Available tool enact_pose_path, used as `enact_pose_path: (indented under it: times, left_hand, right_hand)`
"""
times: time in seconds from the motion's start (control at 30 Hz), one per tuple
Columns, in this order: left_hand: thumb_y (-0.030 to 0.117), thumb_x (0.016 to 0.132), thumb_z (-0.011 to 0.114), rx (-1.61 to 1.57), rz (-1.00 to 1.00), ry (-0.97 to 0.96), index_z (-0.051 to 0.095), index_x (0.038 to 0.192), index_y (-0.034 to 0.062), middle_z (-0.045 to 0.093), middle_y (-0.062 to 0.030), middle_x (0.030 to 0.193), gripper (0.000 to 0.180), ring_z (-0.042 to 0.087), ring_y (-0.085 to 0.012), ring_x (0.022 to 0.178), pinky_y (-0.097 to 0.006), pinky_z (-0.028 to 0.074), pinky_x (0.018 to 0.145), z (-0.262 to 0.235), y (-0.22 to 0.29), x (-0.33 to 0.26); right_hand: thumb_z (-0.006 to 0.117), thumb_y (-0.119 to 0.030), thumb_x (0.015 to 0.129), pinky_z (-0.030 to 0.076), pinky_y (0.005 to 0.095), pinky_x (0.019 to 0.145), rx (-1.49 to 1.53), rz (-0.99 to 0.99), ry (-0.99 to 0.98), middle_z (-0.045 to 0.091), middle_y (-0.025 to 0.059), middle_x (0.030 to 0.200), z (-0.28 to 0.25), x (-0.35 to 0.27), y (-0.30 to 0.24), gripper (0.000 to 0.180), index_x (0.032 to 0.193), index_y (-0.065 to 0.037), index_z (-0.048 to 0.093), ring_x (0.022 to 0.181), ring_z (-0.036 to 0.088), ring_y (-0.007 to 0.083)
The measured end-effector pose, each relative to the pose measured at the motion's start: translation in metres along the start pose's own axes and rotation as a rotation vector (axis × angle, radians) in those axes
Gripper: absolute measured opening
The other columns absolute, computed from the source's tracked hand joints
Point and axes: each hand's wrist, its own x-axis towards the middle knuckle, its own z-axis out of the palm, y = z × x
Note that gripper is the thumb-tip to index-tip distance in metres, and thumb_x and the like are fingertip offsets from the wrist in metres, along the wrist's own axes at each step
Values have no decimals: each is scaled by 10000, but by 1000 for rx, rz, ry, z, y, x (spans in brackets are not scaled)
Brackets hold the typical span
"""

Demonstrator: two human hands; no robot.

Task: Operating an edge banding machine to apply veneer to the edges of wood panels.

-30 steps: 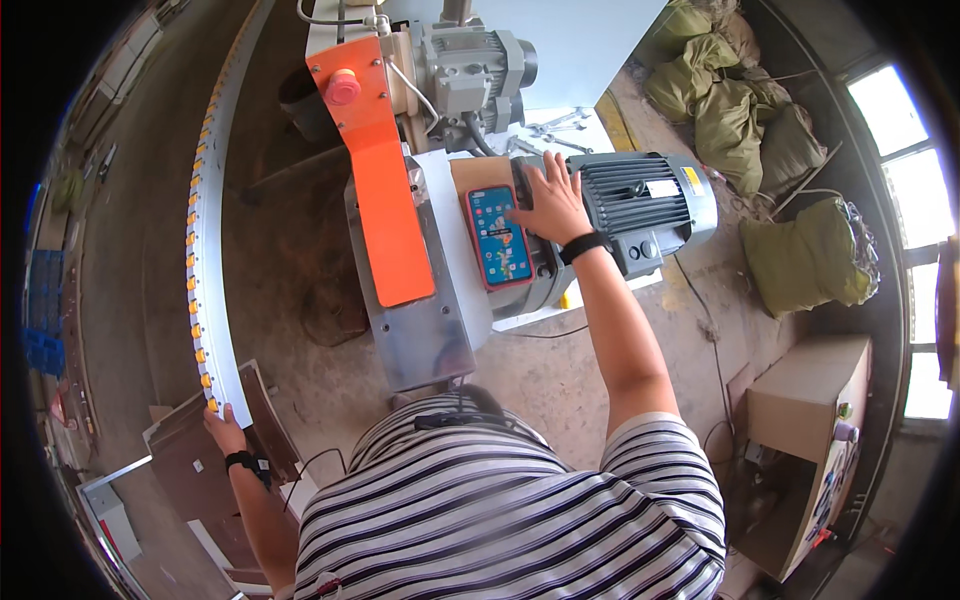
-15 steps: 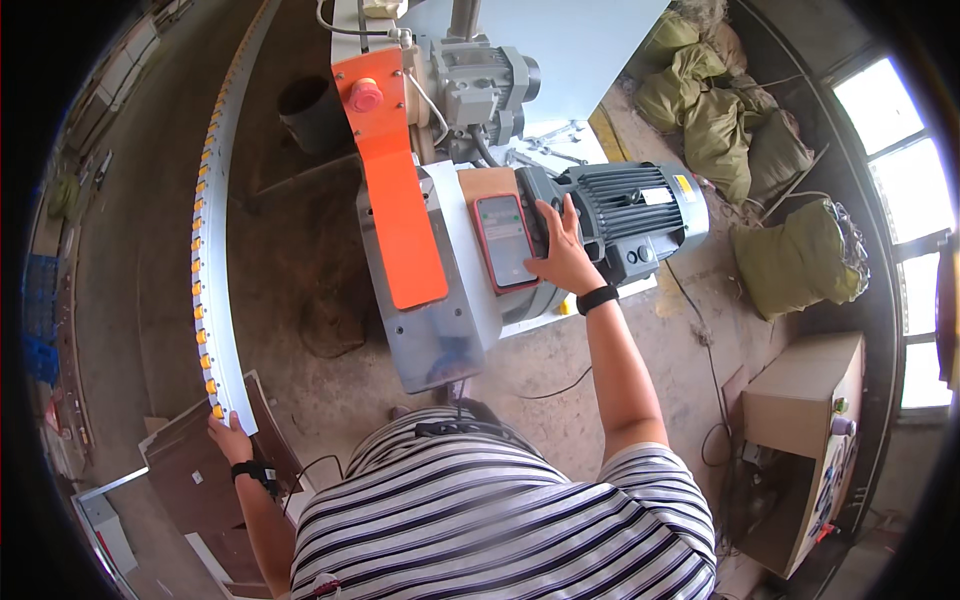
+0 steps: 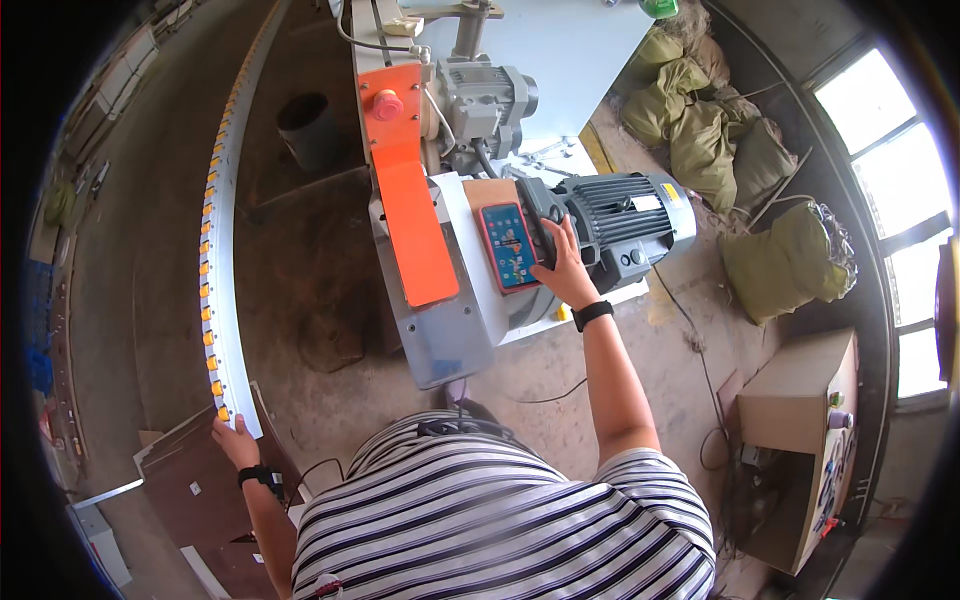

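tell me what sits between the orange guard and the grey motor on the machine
In the head view, a phone with a lit screen lies flat on the white machine top between the orange guard and the grey motor. The right hand rests beside it.

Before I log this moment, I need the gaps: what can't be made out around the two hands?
- Head view: whether the right hand presses the phone or only rests beside it; its fingers cover the edge.
- Head view: the phone screen's content, too small.
- Head view: the left hand grip on the long strip; the palm side is hidden.
- Head view: the machine top, cut off by the upper edge.
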Motion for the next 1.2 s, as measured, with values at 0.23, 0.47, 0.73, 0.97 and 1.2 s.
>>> enact_pose_path:
  times: [0.23, 0.47, 0.73, 0.97, 1.2]
  left_hand:
    - [128, 823, 545, -47, 17, -24, 365, 1145, -33, 433, -245, 1053, 402, 433, -414, 969, -438, 366, 818, -3, -3, -3]
    - [119, 827, 530, -103, 61, -55, 365, 1160, -11, 438, -241, 1055, 394, 437, -410, 967, -437, 365, 812, -4, -5, -7]
    - [130, 829, 524, -100, 48, -2, 349, 1182, -10, 428, -240, 1089, 418, 437, -415, 976, -439, 371, 818, -9, -6, -6]
    - [102, 801, 548, -125, -23, 8, 347, 1208, -1, 427, -235, 1096, 465, 442, -414, 986, -443, 376, 822, -15, 12, -9]
    - [38, 766, 561, -208, -44, 56, 339, 1215, 13, 423, -225, 1118, 501, 441, -417, 989, -439, 379, 832, -16, 5, -15]
  right_hand:
    - [590, -80, 665, 222, 339, 1021, 61, -21, 112, 231, 249, 1357, 5, -5, 13, 667, 1274, -88, 318, 1275, 223, 355]
    - [573, -74, 656, 241, 354, 1016, 29, 21, 175, 266, 246, 1339, 12, -8, 9, 643, 1252, -74, 333, 1257, 256, 358]
    - [593, -122, 702, 400, 359, 849, -51, 14, 346, 533, 170, 1047, 29, -21, 2, 428, 1096, 0, 479, 982, 507, 319]
    - [556, -67, 765, 430, 283, 774, 222, 11, 426, 587, 112, 918, 60, -56, -25, 252, 1008, -1, 553, 872, 564, 204]
    - [542, -36, 779, 440, 242, 667, 280, -141, 5, 584, 69, 802, 98, -90, -119, 144, 910, 10, 577, 731, 564, 136]
